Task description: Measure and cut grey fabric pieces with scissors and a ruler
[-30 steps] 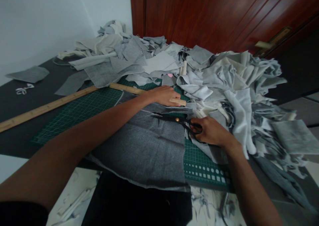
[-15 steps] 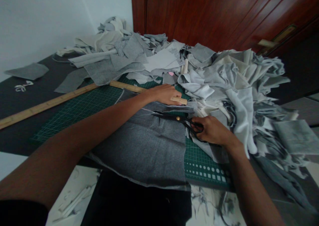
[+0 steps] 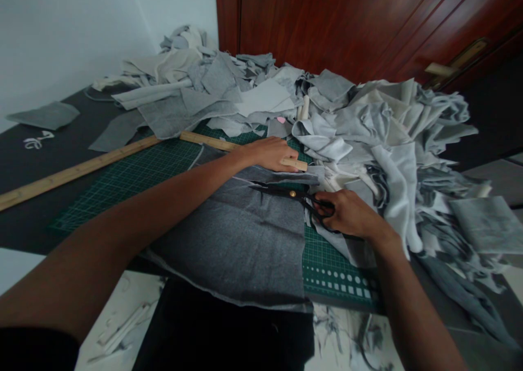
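Desk point(image 3: 61, 156) carries everything. Heap of gray and off-white scraps point(image 3: 347, 115) covers its far and right sides. Green cutting mat point(image 3: 143, 166) sits mid-desk, partly covered. Gray cloth point(image 3: 245, 240), the workpiece, lies on the mat and reaches the front edge. Wooden ruler point(image 3: 208, 142) runs along the cloth's far side; left hand point(image 3: 272, 153) rests over its right end. Cannot tell whether that grip is closed round the wood or only pressing. Right hand point(image 3: 347, 210): grip closed on the handles of black scissors point(image 3: 292, 194), blades at a slit open toward the cloth's right edge; pale line point(image 3: 241, 180) at the tips.

Judgement: step looks like cutting along that line. Best kept with steady ruler pressure, lower blade skimming the mat, long strokes, left fingers clear.

Count: 1 mat, 1 workpiece, 2 ruler lengths (second ruler length point(image 3: 81, 170) at left; any joint hidden), 2 hands, 1 scissors, 1 pink chip point(image 3: 281, 120). Scraps overlap too much to count.
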Demonstrator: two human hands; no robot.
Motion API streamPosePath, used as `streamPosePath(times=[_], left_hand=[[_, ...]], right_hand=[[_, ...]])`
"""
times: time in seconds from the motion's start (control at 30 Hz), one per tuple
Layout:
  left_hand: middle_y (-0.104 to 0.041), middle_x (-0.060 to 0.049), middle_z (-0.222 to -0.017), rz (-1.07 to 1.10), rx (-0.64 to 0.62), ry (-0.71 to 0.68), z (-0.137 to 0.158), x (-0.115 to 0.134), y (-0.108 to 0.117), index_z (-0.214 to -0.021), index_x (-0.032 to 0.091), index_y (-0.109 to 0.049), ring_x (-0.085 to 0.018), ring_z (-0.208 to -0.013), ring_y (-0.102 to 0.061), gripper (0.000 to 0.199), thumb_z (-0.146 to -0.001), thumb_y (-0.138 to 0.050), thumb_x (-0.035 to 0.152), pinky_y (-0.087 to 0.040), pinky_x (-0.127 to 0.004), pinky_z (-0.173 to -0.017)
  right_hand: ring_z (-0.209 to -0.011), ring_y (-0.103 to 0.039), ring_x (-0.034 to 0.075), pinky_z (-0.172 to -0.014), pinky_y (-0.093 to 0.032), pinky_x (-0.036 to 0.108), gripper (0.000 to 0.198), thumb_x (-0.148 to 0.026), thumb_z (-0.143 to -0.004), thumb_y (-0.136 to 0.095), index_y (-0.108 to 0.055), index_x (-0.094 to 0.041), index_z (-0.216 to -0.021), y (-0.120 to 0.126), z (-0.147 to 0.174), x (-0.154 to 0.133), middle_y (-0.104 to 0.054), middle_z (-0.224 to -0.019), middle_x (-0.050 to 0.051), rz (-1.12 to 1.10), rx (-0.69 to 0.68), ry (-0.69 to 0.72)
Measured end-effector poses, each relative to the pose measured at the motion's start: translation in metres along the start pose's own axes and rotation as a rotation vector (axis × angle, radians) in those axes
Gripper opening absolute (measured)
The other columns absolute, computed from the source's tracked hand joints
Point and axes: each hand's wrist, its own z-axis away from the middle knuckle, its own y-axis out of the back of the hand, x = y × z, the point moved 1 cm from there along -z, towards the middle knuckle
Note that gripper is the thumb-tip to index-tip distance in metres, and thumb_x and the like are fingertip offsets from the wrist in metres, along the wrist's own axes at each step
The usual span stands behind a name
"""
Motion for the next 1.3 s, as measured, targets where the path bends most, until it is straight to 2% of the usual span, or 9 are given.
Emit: streamPosePath(times=[0.23, 0.4, 0.63, 0.8, 1.03, 1.3], left_hand=[[-0.076, -0.007, -0.084, 0.036, 0.0, 0.005, -0.0006, -0.0016, -0.0013, -0.1, 0.025, -0.074, -0.024, -0.078, -0.069, 0.041, -0.096, -0.055, 0.061, -0.04, -0.032, -0.074], [-0.076, -0.007, -0.082, -0.004, -0.007, -0.002, -0.0004, 0.0007, 0.0006, -0.102, 0.024, -0.074, -0.024, -0.075, -0.068, 0.042, -0.096, -0.054, 0.06, -0.039, -0.032, -0.069], [-0.076, -0.006, -0.083, 0.011, 0.034, 0.0, -0.0004, -0.0008, -0.002, -0.099, 0.024, -0.075, -0.024, -0.076, -0.069, 0.042, -0.095, -0.056, 0.061, -0.039, -0.032, -0.07], [-0.077, -0.008, -0.086, 0.016, 0.011, -0.002, -0.0012, -0.0015, -0.0023, -0.104, 0.023, -0.075, -0.024, -0.077, -0.068, 0.042, -0.096, -0.055, 0.06, -0.039, -0.033, -0.071], [-0.076, -0.008, -0.085, -0.019, 0.018, -0.023, -0.0003, 0.0, -0.0006, -0.106, 0.023, -0.074, -0.025, -0.077, -0.068, 0.044, -0.097, -0.053, 0.06, -0.035, -0.033, -0.066], [-0.075, -0.007, -0.084, 0.041, 0.042, -0.028, -0.0001, -0.0023, -0.0033, -0.103, 0.024, -0.075, -0.023, -0.074, -0.067, 0.038, -0.096, -0.057, 0.057, -0.036, -0.033, -0.069]], right_hand=[[-0.056, -0.047, 0.013, -0.06, -0.027, 0.027, 0.005, -0.016, -0.075, -0.057, -0.056, -0.021, -0.076, 0.0007, 0.0002, -0.0001, -0.057, -0.064, -0.001, -0.004, -0.007, -0.009], [-0.055, -0.045, 0.012, -0.06, -0.026, 0.028, 0.006, -0.016, -0.074, -0.057, -0.054, -0.021, -0.074, 0.0005, 0.0004, 0.0009, -0.055, -0.063, -0.002, -0.02, -0.003, -0.005], [-0.057, -0.046, 0.013, -0.06, -0.026, 0.028, 0.008, -0.014, -0.073, -0.058, -0.055, -0.021, -0.075, -0.0019, 0.0, 0.0056, -0.056, -0.064, -0.001, -0.039, -0.005, 0.029], [-0.054, -0.043, 0.012, -0.059, -0.026, 0.028, 0.008, -0.014, -0.077, -0.057, -0.053, -0.021, -0.074, -0.0025, -0.0007, 0.0052, -0.053, -0.061, -0.002, -0.053, -0.007, 0.027], [-0.056, -0.047, 0.013, -0.057, -0.029, 0.027, 0.011, -0.014, -0.076, -0.06, -0.052, -0.021, -0.073, -0.0028, 0.0007, 0.0063, -0.057, -0.064, -0.002, -0.099, -0.08, 0.006], [-0.059, -0.048, 0.014, -0.059, -0.028, 0.028, 0.007, -0.016, -0.076, -0.061, -0.056, -0.021, -0.078, -0.0055, -0.0013, 0.0067, -0.06, -0.069, 0.0, -0.054, -0.081, -0.007]])
